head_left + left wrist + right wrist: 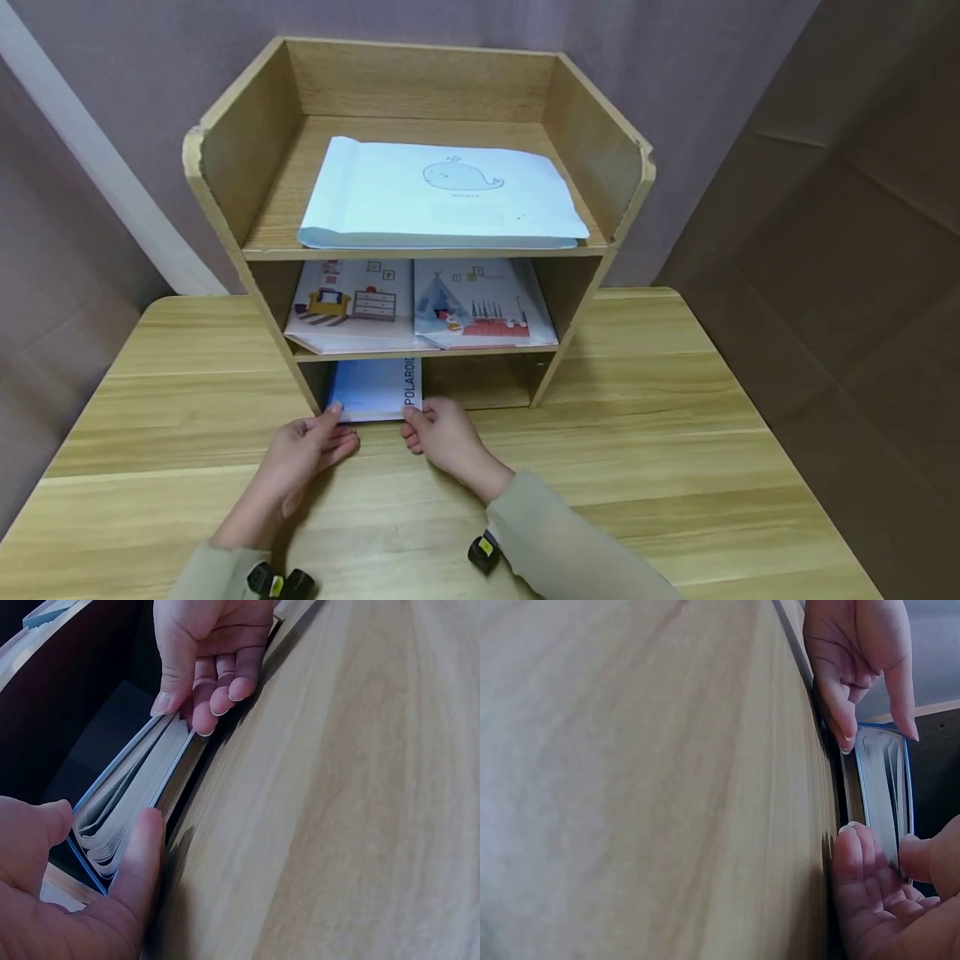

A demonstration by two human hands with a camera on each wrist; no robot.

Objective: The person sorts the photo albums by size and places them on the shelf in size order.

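Note:
A blue-covered book [375, 388] with POLAROID printed along its right edge lies flat at the left of the bottom shelf. Its page edges [142, 776] face outward. My left hand [303, 450] holds the front left corner, thumb on the cover and fingers lower down. At the front right corner, my right hand [447, 437] pinches the book, its thumb on top and its other fingers curled below. Both hands also show close up around the pages in the right wrist view, the left hand [862, 656] above and the right hand [892, 907] below.
A wooden shelf unit [420, 79] stands on the wooden table [600, 483]. On its top lies a white whale-drawing book [390, 196]. The middle shelf holds two illustrated books, a left one [356, 329] and a right one [483, 308]. Curtains [675, 100] hang behind.

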